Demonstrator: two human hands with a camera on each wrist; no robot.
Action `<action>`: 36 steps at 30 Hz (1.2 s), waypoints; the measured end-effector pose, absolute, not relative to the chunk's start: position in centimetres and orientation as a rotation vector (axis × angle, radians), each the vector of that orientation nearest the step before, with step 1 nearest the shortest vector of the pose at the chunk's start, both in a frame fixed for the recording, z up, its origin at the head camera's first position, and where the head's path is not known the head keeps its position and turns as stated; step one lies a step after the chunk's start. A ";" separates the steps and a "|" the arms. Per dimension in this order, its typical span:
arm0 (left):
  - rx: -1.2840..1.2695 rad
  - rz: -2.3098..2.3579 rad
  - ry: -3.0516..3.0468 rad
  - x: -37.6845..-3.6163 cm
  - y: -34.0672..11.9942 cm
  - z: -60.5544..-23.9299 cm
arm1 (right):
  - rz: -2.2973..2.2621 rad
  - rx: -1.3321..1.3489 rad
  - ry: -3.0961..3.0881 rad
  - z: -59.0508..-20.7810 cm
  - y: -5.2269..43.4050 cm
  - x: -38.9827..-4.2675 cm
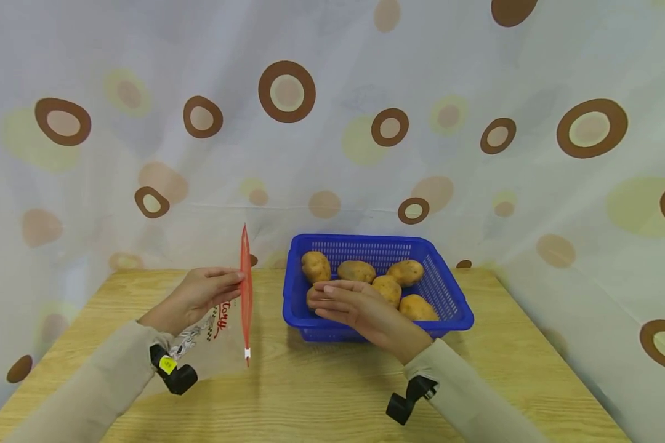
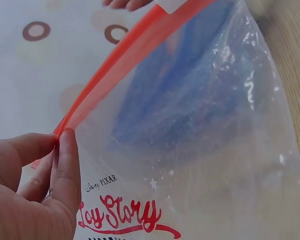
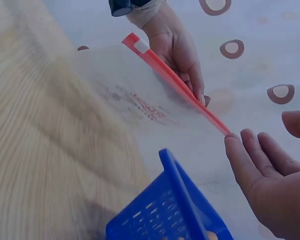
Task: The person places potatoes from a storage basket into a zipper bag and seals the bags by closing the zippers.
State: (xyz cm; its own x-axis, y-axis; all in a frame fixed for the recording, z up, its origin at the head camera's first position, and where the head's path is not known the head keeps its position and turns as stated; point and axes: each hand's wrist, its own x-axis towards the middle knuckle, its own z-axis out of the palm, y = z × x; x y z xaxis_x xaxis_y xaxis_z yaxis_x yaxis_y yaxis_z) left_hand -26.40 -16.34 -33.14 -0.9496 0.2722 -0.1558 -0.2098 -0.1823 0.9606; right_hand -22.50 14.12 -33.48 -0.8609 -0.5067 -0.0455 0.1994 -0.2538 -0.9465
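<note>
zip bag (image 1: 221,326) in left hand (image 1: 196,295)

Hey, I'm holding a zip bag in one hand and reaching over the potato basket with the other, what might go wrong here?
1. The left hand pinches the clear zip bag only at its orange zip strip, so a potato's weight might pull it loose.
2. The strip looks pressed closed along its length; a potato may not go in until it is opened.
3. The right hand hovers open over the blue basket; a grab among the piled potatoes might roll others.
</note>
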 end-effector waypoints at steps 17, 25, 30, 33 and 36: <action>0.122 2.152 1.814 -25.5 -14.4 -32.6 | -2.080 -0.194 1.670 -32.5 6.9 -25.8; 0.123 2.139 1.812 -25.4 -13.8 -31.9 | -2.098 -0.113 1.668 -32.1 5.6 -26.9; 0.137 2.137 1.800 -25.1 -13.8 -31.6 | -2.072 -0.084 1.723 -31.9 5.4 -27.0; 0.139 2.145 1.785 -25.0 -13.8 -31.6 | -2.068 -0.067 1.734 -31.9 5.3 -27.0; 0.156 2.144 1.778 -25.0 -13.6 -31.6 | -2.086 -0.044 1.733 -31.9 5.2 -27.0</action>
